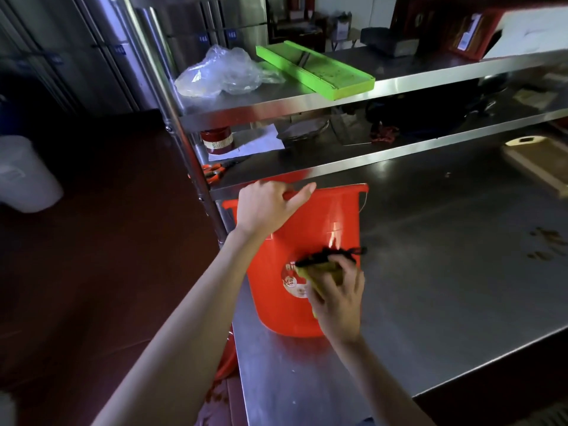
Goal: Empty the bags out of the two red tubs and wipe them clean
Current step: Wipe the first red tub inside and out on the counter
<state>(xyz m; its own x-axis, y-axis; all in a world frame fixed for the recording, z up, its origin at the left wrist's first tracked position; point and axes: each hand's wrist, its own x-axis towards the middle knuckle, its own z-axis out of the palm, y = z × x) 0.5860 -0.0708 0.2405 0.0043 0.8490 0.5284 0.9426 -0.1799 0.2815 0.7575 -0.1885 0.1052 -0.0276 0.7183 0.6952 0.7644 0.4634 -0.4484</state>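
A red tub [335, 219] stands on the steel counter [445, 272] near its left edge, its rim just under the lowest shelf. My left hand [267, 207] grips the tub's rim at the top left, thumb stretched along the edge. My right hand [336, 296] holds a yellow cloth with a dark side [322, 265] and presses it against the tub's outer wall, over a round white label. Part of another red object [229, 352] shows below the counter's left edge; what it is I cannot tell.
Steel shelves [338, 96] rise behind the tub, carrying a clear plastic bag [221, 72], a green tray [316, 69], a red jar [216, 139] and orange-handled scissors [213, 172]. A wooden board [538, 161] lies far right. A white bin [21, 176] stands on the floor at left.
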